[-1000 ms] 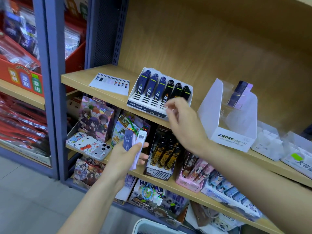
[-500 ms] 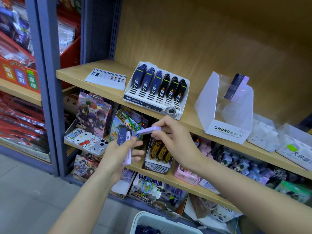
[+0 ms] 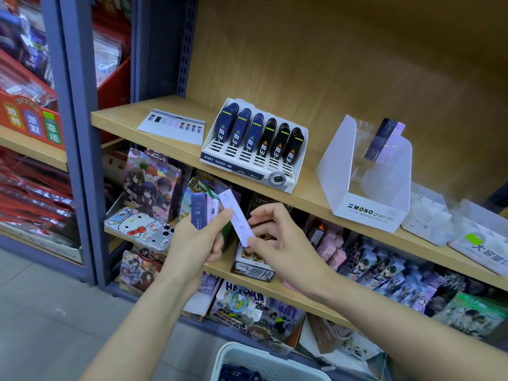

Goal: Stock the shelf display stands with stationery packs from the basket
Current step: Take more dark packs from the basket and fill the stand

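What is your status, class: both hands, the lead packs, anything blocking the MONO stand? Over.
Left hand grips navy HB lead pack, others behind. Right hand pinches lilac lead pack, not yet placed. MONO stand nearly empty, nothing blocking.

Left hand (image 3: 192,246) gripped dark blue pack (image 3: 198,211). Right hand (image 3: 283,243) pinched lower end of tilted pale lilac pack (image 3: 235,214). Basket (image 3: 242,353) below.
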{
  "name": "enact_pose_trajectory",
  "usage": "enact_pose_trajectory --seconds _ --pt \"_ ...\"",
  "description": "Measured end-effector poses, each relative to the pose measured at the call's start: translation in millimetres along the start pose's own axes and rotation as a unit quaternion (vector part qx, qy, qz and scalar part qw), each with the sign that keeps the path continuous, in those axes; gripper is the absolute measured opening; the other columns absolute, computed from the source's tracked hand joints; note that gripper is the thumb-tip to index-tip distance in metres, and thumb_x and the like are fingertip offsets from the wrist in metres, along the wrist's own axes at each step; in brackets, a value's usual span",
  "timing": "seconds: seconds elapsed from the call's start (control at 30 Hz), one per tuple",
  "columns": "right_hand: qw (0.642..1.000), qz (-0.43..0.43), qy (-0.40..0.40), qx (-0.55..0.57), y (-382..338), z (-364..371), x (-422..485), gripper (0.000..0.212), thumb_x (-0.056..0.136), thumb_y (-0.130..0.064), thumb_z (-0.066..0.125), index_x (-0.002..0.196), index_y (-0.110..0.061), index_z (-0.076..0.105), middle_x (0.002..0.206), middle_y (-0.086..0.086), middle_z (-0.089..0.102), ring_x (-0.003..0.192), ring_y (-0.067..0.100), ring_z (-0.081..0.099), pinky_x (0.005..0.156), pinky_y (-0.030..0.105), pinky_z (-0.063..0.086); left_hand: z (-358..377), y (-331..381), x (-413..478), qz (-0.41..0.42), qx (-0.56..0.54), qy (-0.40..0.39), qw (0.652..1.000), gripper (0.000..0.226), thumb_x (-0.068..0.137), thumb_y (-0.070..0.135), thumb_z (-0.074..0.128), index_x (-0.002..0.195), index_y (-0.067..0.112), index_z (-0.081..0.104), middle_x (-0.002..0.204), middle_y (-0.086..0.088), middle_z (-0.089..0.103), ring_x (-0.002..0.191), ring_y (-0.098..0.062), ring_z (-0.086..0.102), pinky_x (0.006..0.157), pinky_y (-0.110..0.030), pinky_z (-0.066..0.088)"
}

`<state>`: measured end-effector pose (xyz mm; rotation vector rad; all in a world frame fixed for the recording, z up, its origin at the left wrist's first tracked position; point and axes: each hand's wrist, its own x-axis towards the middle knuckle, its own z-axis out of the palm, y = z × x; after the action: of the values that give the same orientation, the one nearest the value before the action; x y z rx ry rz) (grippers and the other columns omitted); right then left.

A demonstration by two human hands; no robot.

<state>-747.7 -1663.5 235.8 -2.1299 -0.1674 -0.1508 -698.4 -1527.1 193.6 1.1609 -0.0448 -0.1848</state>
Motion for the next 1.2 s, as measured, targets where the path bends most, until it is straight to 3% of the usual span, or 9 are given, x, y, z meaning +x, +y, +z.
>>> enact_pose_trajectory --seconds 0.27,0.43,0.5,0.6,0.7,0.8,0.93,1.07,1.2 --pt "0.994 0.093 -0.009 0.050 -2 -6 2 0.003 0.093 -0.015 0.057 0.093 -0.017 0.059 0.084 0.004 0.066 0.072 0.011 0.066 0.069 0.022 0.054 5 7 -6 0.059 0.053 -0.010 0.997 0.033 0.090 0.016 0.064 0.066 0.011 0.042 0.043 -0.004 0.035 0.037 -0.012 0.024 0.037 -0.018 0.021" --pt "0.992 0.100 0.054 0.054 -12 -27 -9 0.007 0.095 -0.017 0.053 0.097 -0.012 0.058 0.087 0.001 0.070 0.072 0.012 0.067 0.066 0.022 0.055 19 8 -10 0.077 0.091 -0.056 0.991 0.025 0.090 0.019 0.062 0.072 0.006 0.052 0.040 0.000 0.037 0.033 -0.009 0.028 0.037 -0.016 0.024" --pt "0.991 0.085 0.094 0.048 -19 -44 -15 0.010 0.094 -0.018 0.055 0.098 -0.010 0.059 0.076 -0.004 0.068 0.058 0.004 0.061 0.054 0.015 0.048 28 7 -11 0.066 0.097 -0.077 0.990 0.021 0.092 0.022 0.060 0.083 0.003 0.061 0.039 0.004 0.039 0.033 -0.008 0.028 0.036 -0.016 0.025" --pt "0.985 0.056 0.158 0.034 -23 -75 -23 0.008 0.091 -0.017 0.059 0.093 -0.011 0.064 0.061 -0.008 0.062 0.053 0.004 0.055 0.055 0.013 0.045 43 3 -14 0.042 0.102 -0.108 0.988 0.026 0.095 0.027 0.055 0.084 0.002 0.054 0.042 0.007 0.042 0.034 -0.008 0.029 0.036 -0.017 0.024" --pt "0.973 0.026 0.230 0.016 -21 -110 -24 0.007 0.091 -0.009 0.059 0.087 -0.012 0.065 0.062 -0.011 0.065 0.058 0.001 0.059 0.062 0.011 0.048 58 -1 -17 0.023 0.098 -0.115 0.988 0.017 0.097 0.024 0.051 0.090 0.009 0.046 0.053 0.007 0.050 0.036 -0.007 0.032 0.036 -0.018 0.025" --pt "0.952 0.001 0.305 -0.021 -21 -147 -20 0.013 0.092 -0.009 0.057 0.082 -0.015 0.063 0.064 -0.009 0.065 0.058 -0.001 0.061 0.062 0.010 0.049 67 -7 -16 0.009 0.102 -0.108 0.989 0.015 0.097 0.018 0.050 0.091 0.007 0.042 0.046 0.006 0.047 0.035 -0.008 0.034 0.038 -0.019 0.029" --pt "0.924 -0.014 0.379 -0.048 -15 -187 0 0.010 0.095 -0.008 0.051 0.098 -0.005 0.060 0.083 0.009 0.064 0.064 0.003 0.063 0.066 0.014 0.052 79 -11 -14 0.022 0.100 -0.104 0.989 0.012 0.096 0.011 0.050 0.088 0.007 0.042 0.053 -0.001 0.049 0.038 -0.012 0.038 0.040 -0.022 0.034" --pt "0.905 -0.045 0.418 -0.063 -16 -208 25 0.007 0.093 -0.009 0.050 0.100 -0.008 0.054 0.091 0.012 0.066 0.069 0.009 0.064 0.066 0.014 0.051 95 -12 -11 0.053 0.095 -0.125 0.986 0.010 0.096 0.014 0.052 0.090 0.009 0.047 0.058 0.002 0.056 0.042 -0.013 0.045 0.044 -0.022 0.039" --pt "0.883 -0.064 0.447 -0.127 -14 -224 47 0.007 0.096 -0.009 0.044 0.098 -0.013 0.051 0.081 0.005 0.063 0.066 0.008 0.061 0.064 0.009 0.045 108 -13 -8 0.072 0.089 -0.139 0.984 0.008 0.096 0.016 0.053 0.095 0.009 0.050 0.064 0.000 0.060 0.040 -0.011 0.046 0.040 -0.018 0.037"
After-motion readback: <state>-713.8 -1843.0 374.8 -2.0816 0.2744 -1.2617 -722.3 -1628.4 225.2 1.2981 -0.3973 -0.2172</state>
